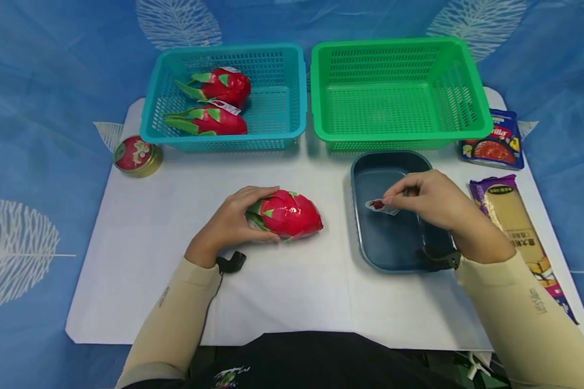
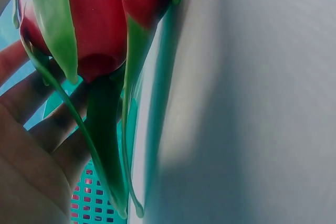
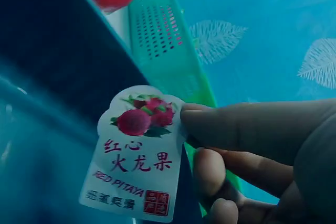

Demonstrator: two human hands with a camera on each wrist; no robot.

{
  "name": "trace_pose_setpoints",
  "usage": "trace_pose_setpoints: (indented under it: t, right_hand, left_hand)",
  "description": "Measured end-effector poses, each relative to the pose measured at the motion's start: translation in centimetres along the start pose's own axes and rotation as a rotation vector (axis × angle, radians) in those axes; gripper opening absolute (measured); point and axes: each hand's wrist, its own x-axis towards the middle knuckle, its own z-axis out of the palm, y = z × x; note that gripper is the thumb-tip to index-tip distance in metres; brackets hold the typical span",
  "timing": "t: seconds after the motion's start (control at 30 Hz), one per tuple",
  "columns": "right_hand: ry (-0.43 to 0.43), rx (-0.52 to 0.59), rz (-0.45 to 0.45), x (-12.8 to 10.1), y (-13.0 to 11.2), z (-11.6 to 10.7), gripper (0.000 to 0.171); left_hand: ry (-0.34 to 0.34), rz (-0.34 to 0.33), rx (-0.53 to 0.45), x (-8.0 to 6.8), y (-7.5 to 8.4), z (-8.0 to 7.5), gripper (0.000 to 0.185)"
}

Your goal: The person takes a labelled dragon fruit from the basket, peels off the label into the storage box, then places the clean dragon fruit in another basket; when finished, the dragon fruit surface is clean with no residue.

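Observation:
A glossy red dragon fruit (image 1: 294,214) with green scales lies on the white table, its leafy end toward my left hand (image 1: 233,219). That hand grips the leafy end, thumb on the near side and fingers on the far side. Over the dark blue tray (image 1: 362,237), my right hand (image 1: 428,202) pinches a small label (image 1: 382,207) between thumb and fingers. In the right wrist view the label (image 3: 134,156) shows printed pitayas and the words RED PITAYA. Two more dragon fruits, one of them (image 1: 224,121) nearer, lie in the blue basket (image 1: 277,141), with labels on them.
A green basket (image 1: 404,135) stands at the back right. Along the right edge lie a blue sauce pouch (image 1: 496,143) and a long pasta packet (image 1: 516,221). At the left edge sits a round tin (image 1: 138,156) with a red lid.

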Motion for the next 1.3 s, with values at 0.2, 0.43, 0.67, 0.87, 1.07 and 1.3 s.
trace_pose_setpoints:
  t: [0.2, 0.43, 0.67, 0.87, 1.07, 1.3]
  right_hand:
    - [0.051, -0.09, -0.04, 0.8, 0.6, 0.9, 0.023]
    - [0.164, -0.108, -0.028, 1.1, 0.9, 1.5, 0.024]
    - [0.22, -0.084, 0.012, 1.6, 1.1, 1.3, 0.035]
    - [0.231, -0.072, 0.036, 1.5, 1.3, 0.9, 0.037]
    - [0.254, -0.03, 0.017, 1.3, 1.1, 0.7, 0.034]
    - [0.254, 0.041, -0.008, 1.3, -0.2, 1.6, 0.031]
  left_hand:
    - [-0.004, -0.009, 0.007, 0.0, 0.0, 0.1, 0.089]
    - [-0.004, -0.018, 0.012, 0.0, 0.1, 0.1, 0.089]
    - [-0.005, -0.025, 0.016, 0.0, 0.1, 0.1, 0.089]
    - [-0.007, -0.027, 0.016, 0.0, 0.3, 0.0, 0.089]
    - [-0.01, -0.036, 0.013, 0.0, 0.3, -0.1, 0.088]
    - [-0.008, -0.046, 0.015, 0.0, 0.4, -0.1, 0.088]
